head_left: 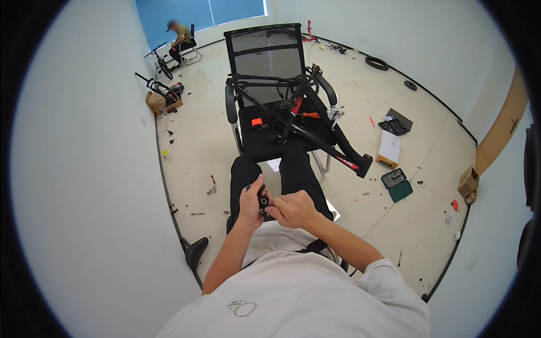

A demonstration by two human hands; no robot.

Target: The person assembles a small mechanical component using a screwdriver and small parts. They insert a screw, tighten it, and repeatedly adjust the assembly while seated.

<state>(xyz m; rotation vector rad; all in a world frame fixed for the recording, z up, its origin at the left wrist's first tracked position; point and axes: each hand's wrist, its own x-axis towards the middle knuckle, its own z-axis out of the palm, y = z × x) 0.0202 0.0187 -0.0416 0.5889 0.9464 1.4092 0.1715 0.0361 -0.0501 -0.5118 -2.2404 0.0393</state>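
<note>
My left hand (251, 204) is closed round a small black bicycle part (263, 200) with a round, metal-rimmed hole, held above my lap. Right against it is my right hand (294, 209), its fingers curled and pinched at the part's side; what lies between those fingertips is hidden. Beyond my knees, a black bicycle frame (304, 134) with red markings lies across a black mesh office chair (265, 56). On the seat by the frame are a small orange object (257, 122) and an orange-handled tool (311, 115).
To the right on the floor lie an open green case (400, 191), a white-topped box (389, 147) and a black tool case (393, 127). A bicycle saddle (195, 252) rests by the left wall. Tyres (376, 63) lie far right. Another person (180, 39) sits far left near a bicycle.
</note>
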